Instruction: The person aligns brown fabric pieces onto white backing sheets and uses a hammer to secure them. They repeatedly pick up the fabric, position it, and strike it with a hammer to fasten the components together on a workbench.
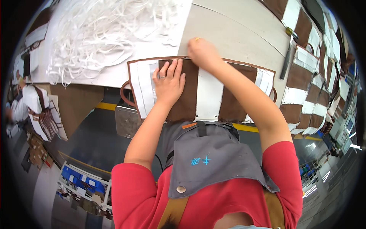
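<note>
A brown-and-white striped bag panel (209, 95) lies across the front of the table, its near edge at my waist. It has brown piping along the far edge and a brown loop handle (127, 94) at its left end; part of another loop shows at the right. My left hand (169, 82) rests open on the panel's left half, fingers stretched toward the far edge, a ring on one finger. At the far edge, near the middle, my right hand (203, 53) is closed, fingers curled. Whatever it may grip is hidden. My right forearm covers part of the panel's right half.
A tangled heap of white strips (95, 42) covers the table's far left. Toward the right lies a long dark tool (286, 57) with a yellowish handle. Beyond it are several striped panels (303, 78). A metal box (127, 121) sits below the table's front edge.
</note>
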Demonstrator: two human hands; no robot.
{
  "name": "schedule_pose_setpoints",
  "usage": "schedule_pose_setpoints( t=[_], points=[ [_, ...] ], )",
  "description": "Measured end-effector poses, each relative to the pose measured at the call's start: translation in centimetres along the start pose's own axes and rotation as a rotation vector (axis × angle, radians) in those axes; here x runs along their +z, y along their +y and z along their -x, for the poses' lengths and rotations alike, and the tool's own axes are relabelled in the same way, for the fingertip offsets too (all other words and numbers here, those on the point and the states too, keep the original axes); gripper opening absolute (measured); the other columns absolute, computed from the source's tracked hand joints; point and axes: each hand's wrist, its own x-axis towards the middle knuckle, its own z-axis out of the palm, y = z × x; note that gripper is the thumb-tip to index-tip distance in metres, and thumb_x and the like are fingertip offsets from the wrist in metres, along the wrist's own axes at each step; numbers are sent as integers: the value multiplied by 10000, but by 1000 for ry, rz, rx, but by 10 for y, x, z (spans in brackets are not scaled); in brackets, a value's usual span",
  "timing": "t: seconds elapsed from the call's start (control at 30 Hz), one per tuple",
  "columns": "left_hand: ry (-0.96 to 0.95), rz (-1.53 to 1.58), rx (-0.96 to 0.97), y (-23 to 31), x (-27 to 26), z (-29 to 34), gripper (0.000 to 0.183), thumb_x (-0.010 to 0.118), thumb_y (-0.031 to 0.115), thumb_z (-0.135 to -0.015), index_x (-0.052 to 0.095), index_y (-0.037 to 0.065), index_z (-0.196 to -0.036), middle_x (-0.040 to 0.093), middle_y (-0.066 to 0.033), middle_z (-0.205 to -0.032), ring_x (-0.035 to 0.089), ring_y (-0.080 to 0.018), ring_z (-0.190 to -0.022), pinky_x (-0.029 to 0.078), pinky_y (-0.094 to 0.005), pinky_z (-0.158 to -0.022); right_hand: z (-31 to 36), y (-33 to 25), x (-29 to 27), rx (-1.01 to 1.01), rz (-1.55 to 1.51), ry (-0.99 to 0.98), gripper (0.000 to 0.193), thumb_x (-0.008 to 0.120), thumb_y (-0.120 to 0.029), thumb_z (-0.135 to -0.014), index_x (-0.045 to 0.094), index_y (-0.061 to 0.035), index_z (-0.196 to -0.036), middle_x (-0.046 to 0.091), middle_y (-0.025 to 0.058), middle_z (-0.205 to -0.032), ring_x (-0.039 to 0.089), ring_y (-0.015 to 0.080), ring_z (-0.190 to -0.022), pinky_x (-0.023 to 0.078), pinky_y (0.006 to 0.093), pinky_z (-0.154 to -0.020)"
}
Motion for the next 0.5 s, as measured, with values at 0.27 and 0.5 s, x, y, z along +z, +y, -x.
schedule_pose_setpoints(
  t=[0.27, 0.5],
  points=[
    [-2, 49, -44, 1, -2, 1, 473, 612, 297, -851, 536, 136, -1289, 488, 14, -1282, 404, -168, -1219, 238, -432, -1052, 10, -11, -11, -288, 35, -18, 110, 624, -120, -823, 586, -59, -906, 596, 45, -920, 580, 211, -883, 480, 324, -722],
    [13, 48, -48, 2, 0, 0, 458, 614, 294, -849, 546, 153, -1279, 487, 8, -1242, 402, -165, -1222, 243, -427, -1049, 1, -16, -6, -310, 158, -84, 137, 611, -97, -769, 590, -19, -880, 602, 81, -878, 588, 241, -870, 489, 339, -717]
  ],
)
